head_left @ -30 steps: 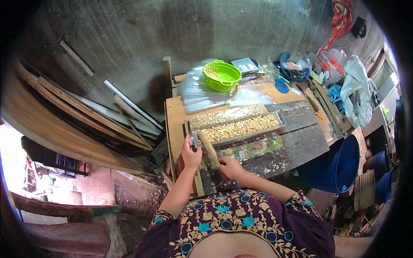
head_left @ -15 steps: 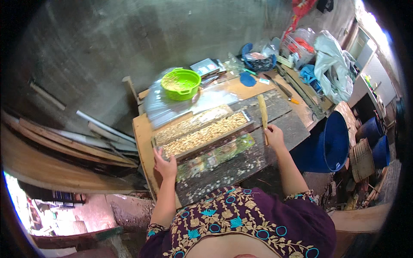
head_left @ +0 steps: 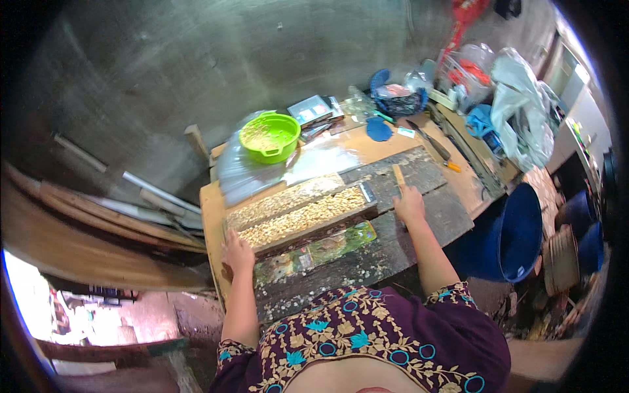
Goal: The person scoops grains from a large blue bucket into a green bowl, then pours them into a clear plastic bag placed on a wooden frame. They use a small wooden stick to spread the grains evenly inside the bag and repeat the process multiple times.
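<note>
A long narrow wooden tray (head_left: pixel 319 226), filled with pale beans (head_left: pixel 304 217), lies slantwise on the dark plank board. My left hand (head_left: pixel 237 253) grips its left end, fingers curled over the corner. To the right of the tray, my right hand (head_left: pixel 410 204) is closed round a flat wooden stick (head_left: pixel 398 174), whose upper end sticks out above the fist. Just behind the tray lies a strip of similar beans (head_left: pixel 282 198), seemingly under clear plastic. A colourful printed plastic sheet (head_left: pixel 327 249) lies along the tray's near side.
A green colander (head_left: pixel 270 149) with some beans stands on clear plastic sheets (head_left: pixel 242 177). Behind are a scale (head_left: pixel 310 110), a blue basket (head_left: pixel 396 101) and a knife with an orange handle (head_left: pixel 453 166). A blue barrel (head_left: pixel 521 232) stands right of the table. White bits dot the dark planks (head_left: pixel 354 278).
My right hand has moved slightly up, and less of the stick shows above and below it. My left hand has shifted a little to the left at the tray's end. The view has tilted slightly.
</note>
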Tool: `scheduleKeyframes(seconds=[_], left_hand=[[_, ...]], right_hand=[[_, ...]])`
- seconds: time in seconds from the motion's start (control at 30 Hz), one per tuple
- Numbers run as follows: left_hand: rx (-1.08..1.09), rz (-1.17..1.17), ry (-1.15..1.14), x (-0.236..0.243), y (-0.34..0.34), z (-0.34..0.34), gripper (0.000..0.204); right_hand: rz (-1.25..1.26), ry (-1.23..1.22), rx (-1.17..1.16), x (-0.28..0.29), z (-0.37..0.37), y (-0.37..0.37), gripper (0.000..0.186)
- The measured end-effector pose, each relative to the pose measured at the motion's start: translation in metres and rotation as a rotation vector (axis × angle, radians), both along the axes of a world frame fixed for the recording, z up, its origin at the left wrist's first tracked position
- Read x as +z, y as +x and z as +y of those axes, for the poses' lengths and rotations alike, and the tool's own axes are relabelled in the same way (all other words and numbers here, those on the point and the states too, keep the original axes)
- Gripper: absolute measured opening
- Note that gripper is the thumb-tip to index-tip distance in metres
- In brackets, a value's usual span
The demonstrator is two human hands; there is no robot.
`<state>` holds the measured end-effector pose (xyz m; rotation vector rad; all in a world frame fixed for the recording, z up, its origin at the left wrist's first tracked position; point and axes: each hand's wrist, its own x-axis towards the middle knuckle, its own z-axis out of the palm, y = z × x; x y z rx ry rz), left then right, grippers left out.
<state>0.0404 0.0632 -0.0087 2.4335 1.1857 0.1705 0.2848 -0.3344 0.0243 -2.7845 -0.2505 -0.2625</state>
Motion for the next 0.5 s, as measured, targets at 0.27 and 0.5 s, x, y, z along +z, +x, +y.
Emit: scheduleKeyframes(seconds=[0.27, 0.5], left_hand=[[0.224, 0.101, 0.095, 0.018, -0.002, -0.048, 0.054], [0.167, 0.010, 0.164, 0.007, -0.011, -0.049, 0.054]], right_hand=[[0.507, 0.341, 0.743, 0.070, 0.188, -0.036, 0.039], [0.548, -0.110, 1.035, 0.069, 0.351, -0.118, 0.056]])
